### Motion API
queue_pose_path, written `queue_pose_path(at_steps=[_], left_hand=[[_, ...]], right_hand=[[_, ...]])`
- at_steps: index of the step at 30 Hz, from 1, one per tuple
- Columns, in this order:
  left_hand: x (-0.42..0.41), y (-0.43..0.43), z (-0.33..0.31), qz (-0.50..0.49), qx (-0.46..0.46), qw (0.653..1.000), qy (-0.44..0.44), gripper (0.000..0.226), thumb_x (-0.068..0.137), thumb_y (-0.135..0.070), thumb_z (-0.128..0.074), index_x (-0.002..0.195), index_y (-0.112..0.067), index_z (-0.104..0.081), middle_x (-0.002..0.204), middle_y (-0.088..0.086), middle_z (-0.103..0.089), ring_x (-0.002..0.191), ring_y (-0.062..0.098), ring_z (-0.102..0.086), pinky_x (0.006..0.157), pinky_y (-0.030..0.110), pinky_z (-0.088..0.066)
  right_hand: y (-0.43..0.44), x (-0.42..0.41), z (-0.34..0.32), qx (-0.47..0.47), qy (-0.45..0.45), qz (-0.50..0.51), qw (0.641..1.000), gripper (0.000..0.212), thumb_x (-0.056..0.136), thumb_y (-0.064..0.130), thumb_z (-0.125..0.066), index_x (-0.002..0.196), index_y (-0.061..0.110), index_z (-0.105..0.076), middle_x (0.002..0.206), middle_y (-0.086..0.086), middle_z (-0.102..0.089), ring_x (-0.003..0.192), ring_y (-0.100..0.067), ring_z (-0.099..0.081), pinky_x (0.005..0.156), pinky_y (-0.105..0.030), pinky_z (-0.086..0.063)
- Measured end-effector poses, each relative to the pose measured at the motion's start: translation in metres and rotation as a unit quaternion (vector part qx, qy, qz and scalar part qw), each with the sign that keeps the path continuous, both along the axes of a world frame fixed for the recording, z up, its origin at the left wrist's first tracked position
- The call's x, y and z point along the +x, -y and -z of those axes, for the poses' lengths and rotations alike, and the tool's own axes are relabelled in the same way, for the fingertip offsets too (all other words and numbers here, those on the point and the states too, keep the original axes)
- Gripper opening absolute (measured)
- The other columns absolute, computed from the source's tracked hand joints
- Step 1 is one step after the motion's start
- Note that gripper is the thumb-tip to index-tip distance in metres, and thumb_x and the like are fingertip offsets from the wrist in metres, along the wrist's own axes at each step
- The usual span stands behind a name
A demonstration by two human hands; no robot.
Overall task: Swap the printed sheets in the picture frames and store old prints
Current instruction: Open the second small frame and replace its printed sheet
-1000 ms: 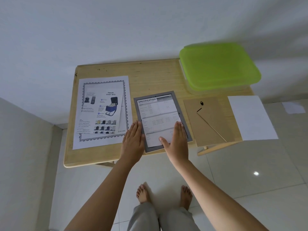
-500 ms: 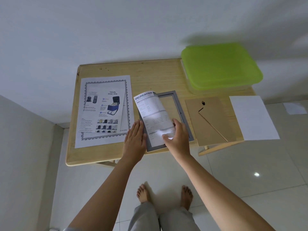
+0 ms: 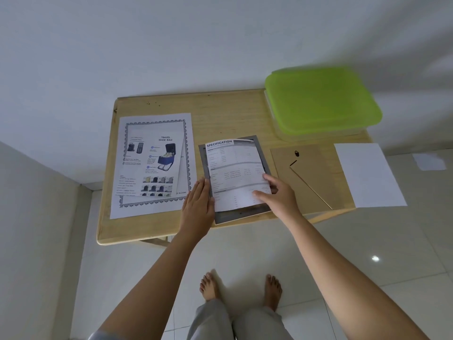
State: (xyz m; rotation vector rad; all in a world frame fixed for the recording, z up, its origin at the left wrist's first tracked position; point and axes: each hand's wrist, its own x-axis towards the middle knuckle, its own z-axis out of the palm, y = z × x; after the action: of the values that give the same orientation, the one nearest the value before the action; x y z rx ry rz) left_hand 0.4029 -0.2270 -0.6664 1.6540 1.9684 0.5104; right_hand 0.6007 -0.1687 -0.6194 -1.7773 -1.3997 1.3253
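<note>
A grey picture frame lies flat at the table's front edge. The "Specification" print is over it, its near end lifted and pinched by my right hand. My left hand lies flat, fingers together, on the frame's left edge. Left of the frame a "Travel Shoe Bag" print rests on a larger bordered sheet. The brown backing board with its stand lies right of the frame.
The small wooden table stands against a white wall. A lidded green plastic box sits at its back right. A blank white sheet overhangs the right end. My bare feet are on the tiled floor below.
My right hand pinched the Specification print and lifted it out of the frame, curling it up. Now the sheet is lowered closer over the frame again, still held. My left hand stayed put.
</note>
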Motion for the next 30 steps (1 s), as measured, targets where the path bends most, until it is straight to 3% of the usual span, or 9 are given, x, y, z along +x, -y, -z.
queue_pose_path(at_steps=[3,6,9,13,19,22,24,27,30], left_hand=[[0.002,-0.002,-0.005,-0.007,-0.008,1.000,-0.013,0.053,0.099,-0.026,-0.033,0.148,-0.016,-0.014,0.157,-0.001,-0.012,0.145,0.013,-0.007,0.117,0.032,-0.008],[0.005,-0.005,-0.010,-0.029,-0.015,0.999,-0.042,0.051,0.097,-0.025,-0.036,0.145,-0.016,-0.022,0.154,0.001,-0.022,0.141,0.018,-0.020,0.114,0.040,-0.022],[0.011,-0.009,-0.013,-0.054,-0.013,0.997,-0.046,0.041,0.092,-0.024,-0.041,0.132,-0.016,-0.035,0.141,0.003,-0.037,0.130,0.022,-0.034,0.103,0.044,-0.039],[0.020,-0.012,-0.018,-0.079,-0.006,0.996,-0.034,0.043,0.095,-0.027,-0.041,0.135,-0.013,-0.037,0.146,0.005,-0.031,0.135,0.024,-0.025,0.109,0.044,-0.033],[0.039,-0.024,-0.030,-0.089,0.036,0.986,0.138,0.043,0.097,-0.029,-0.039,0.138,-0.016,-0.037,0.132,0.001,-0.042,0.116,0.019,-0.043,0.095,0.038,-0.046],[0.051,-0.036,-0.041,-0.118,0.009,0.938,0.327,0.041,0.097,-0.027,-0.043,0.137,-0.020,-0.038,0.119,-0.002,-0.050,0.105,0.017,-0.052,0.087,0.034,-0.050],[0.060,-0.041,-0.050,-0.141,0.000,0.906,0.400,0.040,0.096,-0.019,-0.047,0.135,-0.018,-0.040,0.108,-0.001,-0.055,0.097,0.016,-0.056,0.079,0.027,-0.050],[0.075,-0.048,-0.058,-0.124,0.014,0.902,0.414,0.040,0.092,-0.009,-0.053,0.131,-0.015,-0.044,0.098,-0.002,-0.056,0.091,0.018,-0.057,0.076,0.028,-0.052],[0.103,-0.055,-0.060,-0.085,0.001,0.901,0.425,0.036,0.089,-0.001,-0.053,0.121,-0.019,-0.049,0.094,-0.004,-0.055,0.088,0.019,-0.056,0.080,0.034,-0.052]], right_hand=[[-0.002,0.004,-0.005,0.000,-0.035,0.023,0.999,0.054,0.081,0.003,-0.066,0.131,0.013,-0.050,0.116,-0.001,-0.061,0.099,-0.012,-0.056,0.070,-0.013,-0.048],[-0.002,0.005,-0.007,-0.012,-0.085,0.036,0.996,0.052,0.082,0.000,-0.064,0.131,0.014,-0.050,0.113,0.000,-0.058,0.106,-0.019,-0.058,0.075,-0.024,-0.055],[-0.001,0.006,-0.010,-0.016,-0.111,0.050,0.992,0.050,0.084,0.001,-0.062,0.130,0.018,-0.052,0.122,0.002,-0.052,0.107,-0.021,-0.057,0.068,-0.025,-0.058],[0.000,0.009,-0.017,0.012,-0.151,0.050,0.987,0.045,0.085,0.001,-0.061,0.123,0.026,-0.057,0.129,0.006,-0.052,0.106,-0.015,-0.059,0.067,-0.021,-0.056],[-0.005,0.018,-0.035,0.049,-0.221,0.052,0.973,0.046,0.084,-0.001,-0.061,0.120,0.028,-0.057,0.118,0.010,-0.060,0.093,-0.008,-0.064,0.080,-0.035,-0.055],[-0.007,0.030,-0.042,0.059,-0.225,0.053,0.971,0.047,0.084,0.000,-0.061,0.122,0.027,-0.055,0.115,0.016,-0.061,0.087,0.000,-0.066,0.074,-0.026,-0.054],[-0.007,0.043,-0.044,0.064,-0.214,0.061,0.973,0.047,0.084,0.001,-0.062,0.124,0.026,-0.054,0.116,0.011,-0.062,0.078,0.002,-0.064,0.070,-0.023,-0.053],[-0.005,0.068,-0.044,0.079,-0.195,0.095,0.973,0.047,0.084,-0.001,-0.062,0.124,0.023,-0.054,0.111,0.009,-0.063,0.067,0.002,-0.060,0.063,-0.018,-0.053],[0.001,0.104,-0.036,0.095,-0.147,0.151,0.973,0.044,0.081,-0.004,-0.064,0.121,0.013,-0.058,0.105,0.003,-0.066,0.083,0.002,-0.063,0.077,-0.017,-0.053]])
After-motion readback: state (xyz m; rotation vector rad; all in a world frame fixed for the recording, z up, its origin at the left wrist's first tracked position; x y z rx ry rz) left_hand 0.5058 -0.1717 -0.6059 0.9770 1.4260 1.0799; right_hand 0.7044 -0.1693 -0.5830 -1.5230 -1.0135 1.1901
